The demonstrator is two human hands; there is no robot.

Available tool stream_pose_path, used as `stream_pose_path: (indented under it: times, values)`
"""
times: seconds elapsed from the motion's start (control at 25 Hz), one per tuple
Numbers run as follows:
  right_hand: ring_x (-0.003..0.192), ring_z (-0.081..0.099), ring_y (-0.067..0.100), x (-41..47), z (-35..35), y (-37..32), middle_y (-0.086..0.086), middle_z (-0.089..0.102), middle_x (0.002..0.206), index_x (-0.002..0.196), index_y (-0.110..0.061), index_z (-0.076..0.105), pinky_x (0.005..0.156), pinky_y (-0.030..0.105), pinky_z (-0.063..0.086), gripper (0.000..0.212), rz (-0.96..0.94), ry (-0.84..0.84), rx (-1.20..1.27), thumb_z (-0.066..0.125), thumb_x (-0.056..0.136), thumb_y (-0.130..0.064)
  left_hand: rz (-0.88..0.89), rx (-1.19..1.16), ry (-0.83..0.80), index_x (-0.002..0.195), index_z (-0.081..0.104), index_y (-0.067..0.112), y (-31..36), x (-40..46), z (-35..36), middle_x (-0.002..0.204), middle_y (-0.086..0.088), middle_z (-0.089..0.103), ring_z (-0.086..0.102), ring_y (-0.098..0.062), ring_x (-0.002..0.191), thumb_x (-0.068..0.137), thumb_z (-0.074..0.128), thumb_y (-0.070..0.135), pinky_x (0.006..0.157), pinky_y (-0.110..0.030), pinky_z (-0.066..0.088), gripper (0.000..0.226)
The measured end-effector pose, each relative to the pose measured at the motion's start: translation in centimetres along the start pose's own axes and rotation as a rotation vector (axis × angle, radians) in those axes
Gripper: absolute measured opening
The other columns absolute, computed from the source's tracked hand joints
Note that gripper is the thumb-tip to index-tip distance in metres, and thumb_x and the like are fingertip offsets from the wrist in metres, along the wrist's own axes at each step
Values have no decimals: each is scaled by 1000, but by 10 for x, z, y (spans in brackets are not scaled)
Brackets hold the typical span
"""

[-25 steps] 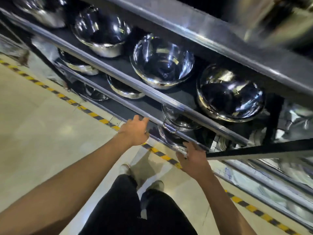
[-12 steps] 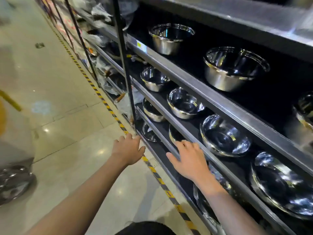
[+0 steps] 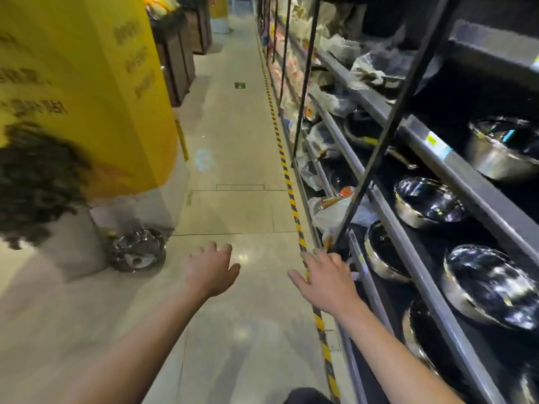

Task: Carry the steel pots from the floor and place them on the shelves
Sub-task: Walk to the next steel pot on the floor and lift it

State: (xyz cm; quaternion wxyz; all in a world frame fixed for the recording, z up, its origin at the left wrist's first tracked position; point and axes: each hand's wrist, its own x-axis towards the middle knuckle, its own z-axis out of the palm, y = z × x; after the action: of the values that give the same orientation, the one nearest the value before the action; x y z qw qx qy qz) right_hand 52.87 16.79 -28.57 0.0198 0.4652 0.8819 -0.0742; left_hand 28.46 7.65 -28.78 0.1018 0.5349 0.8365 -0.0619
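A steel pot (image 3: 137, 249) stands on the floor at the left, by the base of a yellow pillar. My left hand (image 3: 209, 269) hovers over the floor to the right of it, empty, fingers spread. My right hand (image 3: 325, 279) is also empty and spread, beside the lower rail of the dark shelves (image 3: 431, 304) on the right. Several shiny steel pots sit on those shelves, among them one pot (image 3: 493, 284) on the middle level and another pot (image 3: 428, 201) behind it.
A yellow pillar (image 3: 87, 91) rises at the left, with a person's dark hair (image 3: 35, 182) blurred in front of it. A yellow-black floor stripe (image 3: 287, 185) runs along the shelf foot. Bagged pans (image 3: 332, 211) fill the farther shelves. The aisle floor (image 3: 233, 141) stretches ahead.
My view has swung left and up along the aisle, bringing the floor pot and yellow pillar into sight. Both hands have come away from the shelf rail and stay empty.
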Motion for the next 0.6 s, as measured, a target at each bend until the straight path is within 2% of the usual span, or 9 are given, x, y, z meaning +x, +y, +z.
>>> stream_pose_path:
  times: [0.28, 0.6]
  values:
    - [127, 42, 38, 131, 24, -65, 9, 41, 149, 149, -28, 32, 99, 47, 43, 69, -330, -170, -43, 32, 93, -67, -319, -104, -85, 135, 44, 23, -93, 22, 9, 134, -12, 49, 51, -38, 120, 92, 40, 59, 92, -49, 42, 56]
    - [122, 45, 39, 262, 22, -153, 9, 48, 141, 144, -27, 36, 93, 45, 46, 63, -645, -249, -60, 38, 92, -63, -667, -223, -119, 137, 43, 20, -167, 39, 8, 130, -13, 51, 53, -38, 116, 95, 38, 55, 93, -46, 47, 54]
